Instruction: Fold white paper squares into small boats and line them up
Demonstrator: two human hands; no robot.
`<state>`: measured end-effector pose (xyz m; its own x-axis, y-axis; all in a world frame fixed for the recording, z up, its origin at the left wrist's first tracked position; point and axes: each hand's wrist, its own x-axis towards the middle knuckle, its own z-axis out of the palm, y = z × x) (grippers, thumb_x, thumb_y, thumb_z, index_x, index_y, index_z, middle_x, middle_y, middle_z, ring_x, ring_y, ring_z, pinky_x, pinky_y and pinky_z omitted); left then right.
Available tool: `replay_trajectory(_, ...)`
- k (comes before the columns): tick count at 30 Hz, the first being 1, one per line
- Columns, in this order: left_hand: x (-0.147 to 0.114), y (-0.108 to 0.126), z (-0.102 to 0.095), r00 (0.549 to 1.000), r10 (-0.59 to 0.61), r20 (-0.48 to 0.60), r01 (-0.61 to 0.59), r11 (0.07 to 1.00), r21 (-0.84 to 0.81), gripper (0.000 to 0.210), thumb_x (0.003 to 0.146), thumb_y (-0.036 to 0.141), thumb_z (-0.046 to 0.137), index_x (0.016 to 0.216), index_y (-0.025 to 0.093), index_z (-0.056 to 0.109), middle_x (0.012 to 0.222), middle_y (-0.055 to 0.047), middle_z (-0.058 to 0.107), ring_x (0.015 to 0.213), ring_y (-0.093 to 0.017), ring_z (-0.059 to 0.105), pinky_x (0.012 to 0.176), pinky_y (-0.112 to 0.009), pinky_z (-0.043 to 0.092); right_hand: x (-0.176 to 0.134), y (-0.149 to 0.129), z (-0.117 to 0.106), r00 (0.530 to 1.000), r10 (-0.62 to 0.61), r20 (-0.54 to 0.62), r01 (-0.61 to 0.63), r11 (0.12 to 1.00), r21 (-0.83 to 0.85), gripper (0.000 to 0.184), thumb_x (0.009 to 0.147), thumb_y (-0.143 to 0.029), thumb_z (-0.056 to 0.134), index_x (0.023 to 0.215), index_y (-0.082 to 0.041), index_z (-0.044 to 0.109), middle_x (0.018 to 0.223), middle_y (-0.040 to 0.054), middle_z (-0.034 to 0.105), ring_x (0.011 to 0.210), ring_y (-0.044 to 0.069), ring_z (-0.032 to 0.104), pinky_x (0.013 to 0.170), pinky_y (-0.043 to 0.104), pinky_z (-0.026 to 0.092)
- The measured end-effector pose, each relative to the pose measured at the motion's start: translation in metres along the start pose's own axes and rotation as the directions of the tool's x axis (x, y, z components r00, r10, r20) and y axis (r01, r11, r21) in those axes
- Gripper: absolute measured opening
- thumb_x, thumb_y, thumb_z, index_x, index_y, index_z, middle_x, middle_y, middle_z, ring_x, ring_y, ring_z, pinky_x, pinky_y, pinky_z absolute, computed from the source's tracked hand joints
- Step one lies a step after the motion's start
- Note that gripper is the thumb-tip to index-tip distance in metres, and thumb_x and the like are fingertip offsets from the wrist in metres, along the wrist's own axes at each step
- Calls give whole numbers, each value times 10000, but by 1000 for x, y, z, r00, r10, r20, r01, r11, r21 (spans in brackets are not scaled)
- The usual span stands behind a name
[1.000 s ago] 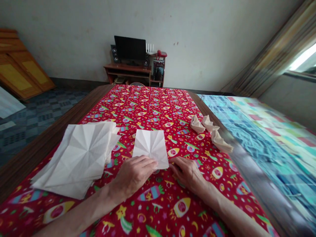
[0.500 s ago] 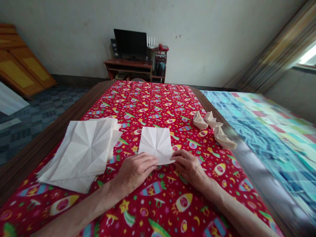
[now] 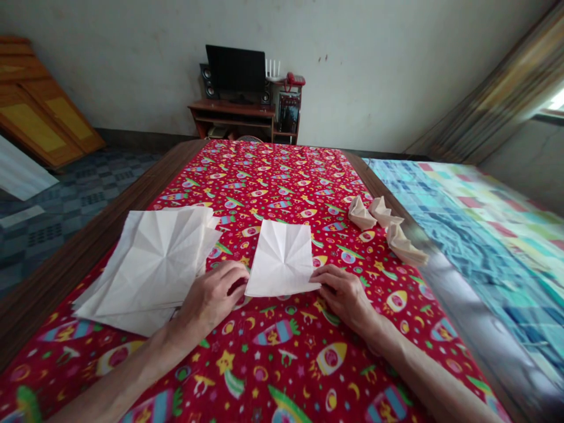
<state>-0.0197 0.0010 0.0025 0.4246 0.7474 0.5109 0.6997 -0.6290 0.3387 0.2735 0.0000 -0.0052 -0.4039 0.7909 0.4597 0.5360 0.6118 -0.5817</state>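
In the middle of the red cloth lies a small sheet of white paper (image 3: 282, 252) with creases fanning out from one point. My right hand (image 3: 341, 291) pinches its lower right corner, which is slightly lifted. At the sheet's left edge, near the lower corner, is my left hand (image 3: 222, 288), with thumb and fingertips brought together in a pinch against the edge. To the left is a stack of creased white papers (image 3: 154, 258); my left forearm passes over its lower right corner. Several folded paper pieces (image 3: 399, 241) with pointed ends sit on the right.
A red cloth with a rocket pattern (image 3: 282, 188) covers the brown table (image 3: 141, 191). A bed with a blue and checked cover (image 3: 467, 235) adjoins the right side. Beyond the far end stands a desk (image 3: 233, 108) with a monitor (image 3: 235, 70). A wooden cabinet (image 3: 48, 111) is at far left.
My left hand has slid leftward off the sheet's front part to its left edge, uncovering the lower left. My right hand stays on the right corner. The view has shifted slightly.
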Motion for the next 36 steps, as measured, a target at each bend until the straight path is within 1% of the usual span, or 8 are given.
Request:
replay_trajectory(3, 1, 3, 2, 998, 58, -2, -58, 998, 26, 162, 840, 71, 495, 876, 195, 594, 871, -14, 652, 806, -134, 635, 756, -231, 507, 0, 0, 0, 1000, 0, -11, 0, 1000, 9, 186, 822, -93, 531, 878, -199, 672, 887, 45, 672, 754, 130, 647, 663, 219, 506)
replay_trajectory(6, 0, 3, 3, 997, 79, -16, -78, 997, 23, 194, 822, 38, 486, 855, 196, 593, 857, -5, 653, 792, -128, 635, 753, -223, 503, 0, 0, 0, 1000, -16, -13, 16, 1000, 0, 198, 813, -72, 528, 873, -188, 676, 881, 48, 671, 757, 129, 649, 671, 214, 505)
replay_trajectory(12, -3, -4, 3, 995, 86, -45, -87, 995, -37, 147, 863, 71, 496, 833, 185, 584, 833, -5, 646, 771, -118, 628, 727, -211, 498, 0, 1, 1, 998, -63, -13, 63, 998, -29, 189, 835, -81, 522, 879, -191, 669, 889, 48, 667, 756, 127, 646, 662, 210, 507)
replay_trajectory(18, -2, -4, 0, 995, 75, -58, -78, 996, -49, 123, 886, 106, 500, 833, 180, 582, 818, -11, 639, 758, -125, 624, 725, -222, 498, -2, 4, 3, 993, -121, -6, 120, 990, -81, 189, 869, -113, 502, 898, -205, 664, 894, 52, 661, 756, 132, 643, 649, 223, 522)
replay_trajectory(28, -1, -5, -5, 994, 78, -73, -79, 997, -11, 94, 886, 125, 528, 834, 177, 587, 824, -7, 645, 766, -119, 632, 733, -214, 497, -3, 5, 5, 992, -124, -3, 123, 987, -107, 169, 869, -103, 518, 893, -193, 659, 897, 58, 663, 769, 139, 644, 664, 234, 528)
replay_trajectory(32, 3, -9, -21, 990, 133, -46, -129, 988, 81, 81, 902, 143, 512, 884, 181, 582, 883, -14, 659, 808, -126, 647, 768, -223, 498, -4, 7, 6, 993, -118, -11, 116, 986, -116, 191, 844, -67, 514, 893, -189, 652, 908, 59, 664, 768, 140, 646, 661, 233, 524)
replay_trajectory(34, 5, -12, -36, 984, 179, -13, -174, 971, 163, 98, 913, 146, 491, 945, 184, 576, 985, -31, 662, 880, -134, 651, 805, -230, 492, -4, 6, 5, 993, -116, -1, 115, 987, -113, 205, 832, -53, 512, 908, -186, 649, 916, 59, 663, 773, 141, 647, 666, 235, 522)
replay_trajectory(36, 5, -15, -54, 968, 250, 13, -243, 929, 280, 137, 925, 150, 466, 1008, 188, 569, 1061, -38, 661, 919, -138, 652, 812, -235, 486, -4, 5, 3, 993, -119, 7, 119, 987, -109, 217, 825, -45, 505, 915, -184, 646, 916, 60, 663, 773, 142, 645, 663, 236, 519)
